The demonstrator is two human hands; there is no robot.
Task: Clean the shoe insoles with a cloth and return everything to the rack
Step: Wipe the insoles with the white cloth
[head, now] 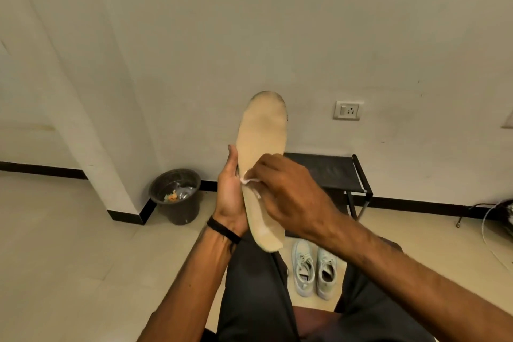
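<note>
A dark bin (176, 197) with scraps of litter inside stands on the floor against the base of a white pillar at the left. Just right of it, the left hand (229, 191), a black band (223, 230) round its wrist, props a beige insole (262, 147) upright from its left edge, fingers going behind it; its grip is on the insole. The insole stands nearly vertical above the person's lap, toe end up and dirty at the tip, heel end down. The right hand (283, 189) lies across the insole's middle, fingers curled and pinching a small white cloth (247, 180) against its face, so this grip holds the cloth. Behind the hands a low black rack (333, 175) stands against the wall. On the floor below it, 2 pale sneakers (315, 269) sit side by side, toes toward the rack. A wall socket (347, 110) is above, and cables (497, 214) lie at the far right.
</note>
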